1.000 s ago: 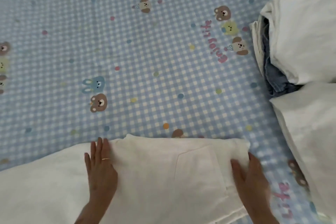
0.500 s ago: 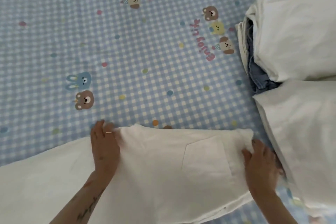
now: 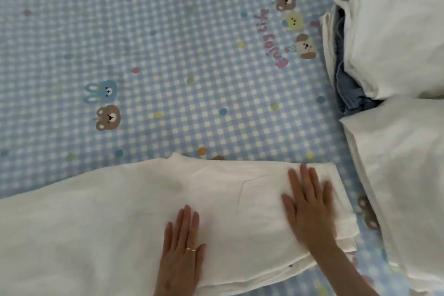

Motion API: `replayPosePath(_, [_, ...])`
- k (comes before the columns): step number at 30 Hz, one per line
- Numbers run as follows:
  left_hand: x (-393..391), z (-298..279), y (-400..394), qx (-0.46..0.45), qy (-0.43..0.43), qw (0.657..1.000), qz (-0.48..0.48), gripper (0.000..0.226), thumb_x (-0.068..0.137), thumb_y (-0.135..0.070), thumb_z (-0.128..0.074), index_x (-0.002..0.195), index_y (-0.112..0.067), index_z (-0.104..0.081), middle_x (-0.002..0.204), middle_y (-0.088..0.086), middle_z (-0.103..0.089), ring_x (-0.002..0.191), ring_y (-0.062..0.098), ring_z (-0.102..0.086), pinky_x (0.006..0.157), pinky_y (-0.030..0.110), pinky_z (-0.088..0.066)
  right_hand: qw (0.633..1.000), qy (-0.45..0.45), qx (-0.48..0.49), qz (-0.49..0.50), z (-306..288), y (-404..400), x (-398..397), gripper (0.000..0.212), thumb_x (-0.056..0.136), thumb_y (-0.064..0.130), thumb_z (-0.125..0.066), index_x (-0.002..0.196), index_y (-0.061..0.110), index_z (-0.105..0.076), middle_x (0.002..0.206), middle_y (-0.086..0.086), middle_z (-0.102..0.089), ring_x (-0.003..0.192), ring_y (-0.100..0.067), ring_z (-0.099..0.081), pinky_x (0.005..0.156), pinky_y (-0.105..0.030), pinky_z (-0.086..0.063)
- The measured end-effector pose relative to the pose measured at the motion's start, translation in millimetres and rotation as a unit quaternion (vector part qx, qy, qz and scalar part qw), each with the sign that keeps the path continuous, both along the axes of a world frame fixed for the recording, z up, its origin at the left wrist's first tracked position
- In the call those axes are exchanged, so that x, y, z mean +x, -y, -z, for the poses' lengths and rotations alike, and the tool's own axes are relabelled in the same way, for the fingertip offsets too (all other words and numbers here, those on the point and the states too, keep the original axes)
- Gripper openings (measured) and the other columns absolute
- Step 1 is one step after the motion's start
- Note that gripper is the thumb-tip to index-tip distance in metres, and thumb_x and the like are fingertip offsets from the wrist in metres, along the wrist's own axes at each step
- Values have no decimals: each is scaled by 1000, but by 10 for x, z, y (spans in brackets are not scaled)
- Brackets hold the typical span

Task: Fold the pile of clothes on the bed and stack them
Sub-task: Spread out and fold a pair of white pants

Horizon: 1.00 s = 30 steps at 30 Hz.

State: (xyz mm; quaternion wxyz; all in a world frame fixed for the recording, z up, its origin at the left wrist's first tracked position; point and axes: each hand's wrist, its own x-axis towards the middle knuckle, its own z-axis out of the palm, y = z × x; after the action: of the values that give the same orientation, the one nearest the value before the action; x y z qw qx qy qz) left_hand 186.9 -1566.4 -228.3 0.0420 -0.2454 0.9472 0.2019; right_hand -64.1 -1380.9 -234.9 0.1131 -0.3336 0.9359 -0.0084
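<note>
Both palms flat on a white garment (image 3: 134, 218) spread across the near edge of the bed (image 3: 168, 55).
Left hand (image 3: 181, 253) lies mid-cloth, fingers straight and close together; right hand (image 3: 308, 206) presses its right end, fingers slightly spread; cloth lies beneath all fingers.

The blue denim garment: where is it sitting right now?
In the head view, the blue denim garment is at the right edge of the bed, tucked in the stack under a folded white garment, just beyond another white piece.
</note>
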Motion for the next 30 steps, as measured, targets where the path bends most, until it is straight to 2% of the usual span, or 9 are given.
replayPosePath(4, [1079, -183, 402, -26, 44, 999, -9, 57, 99, -41, -17, 150, -16, -10, 160, 1, -4, 146, 14, -9, 112, 33, -16, 999, 7, 3, 31, -26, 18, 33, 64, 95, 49, -20, 147, 13, -30, 156, -20, -18, 140, -40, -24, 110, -59, -16])
replayPosePath(9, [1737, -159, 834, -17, 90, 995, 38, 59, 98, -40, -26, 149, -10, -17, 159, 6, -10, 142, 23, -23, 113, 37, -22, 997, 19, -28, 68, -307, 397, 362, 68, 97, 47, -17, 145, 1, -27, 155, -22, -18, 140, -39, -22, 109, -63, -20])
replayPosePath(14, [2000, -154, 1006, 4, 102, 994, 34, 74, 80, -6, -39, 149, -8, -13, 154, 11, -24, 141, 24, -24, 117, 34, -15, 949, 131, -112, -266, -545, 1177, 1710, 62, 95, 46, -34, 142, 7, -34, 150, -11, -34, 140, -21, -29, 111, -39, -22])
replayPosePath(17, [2103, -204, 1084, 26, 108, 992, 54, 80, 68, -3, -40, 146, -7, -23, 145, 13, -40, 139, 21, -27, 118, 33, -12, 897, 158, -21, -411, -516, 1418, 2246, 81, 66, 54, -68, 134, 13, -52, 144, -6, -43, 131, -20, -46, 109, -37, -21])
replayPosePath(19, [2165, -237, 1219, 37, 102, 993, 51, 79, 66, -2, -37, 143, -5, -26, 141, 10, -43, 139, 20, -26, 117, 32, -11, 896, 158, 43, -414, -499, 1533, 2423, 86, 54, 54, -78, 128, 13, -60, 139, -5, -51, 125, -21, -52, 109, -38, -15])
replayPosePath(22, [2338, -261, 1337, 47, 60, 996, 44, 71, 65, 6, -32, 136, -1, -42, 142, 11, -42, 139, 21, -28, 118, 32, -10, 902, 131, 46, -408, -497, 1641, 2552, 65, 73, 45, -58, 129, 13, -58, 139, -6, -51, 134, -19, -42, 111, -39, -12])
replayPosePath(26, [2527, -338, 1306, 23, 51, 993, 108, 62, 71, 1, -37, 131, -6, -52, 140, 8, -47, 130, 23, -45, 116, 33, -15, 900, 135, 39, -413, -541, 1734, 2633, 52, 84, 32, -37, 127, 11, -59, 150, -6, -33, 145, -17, -1, 107, -41, -18])
replayPosePath(28, [2674, -393, 1378, 1, 42, 996, 74, 70, 65, 0, -36, 133, -8, -51, 139, 8, -48, 131, 23, -43, 114, 33, -17, 895, 169, 22, -413, -636, 1822, 2657, 54, 96, 42, -29, 129, 10, -58, 150, -7, -35, 144, -17, -13, 107, -39, -20])
replayPosePath(30, [2899, -440, 1506, -27, 10, 997, -74, 78, 61, 10, -31, 136, -8, -44, 143, 7, -45, 134, 21, -38, 114, 29, -20, 885, 212, 13, -415, -725, 2049, 2723, 59, 98, 48, -24, 135, 10, -50, 148, -8, -39, 139, -20, -33, 107, -37, -25])
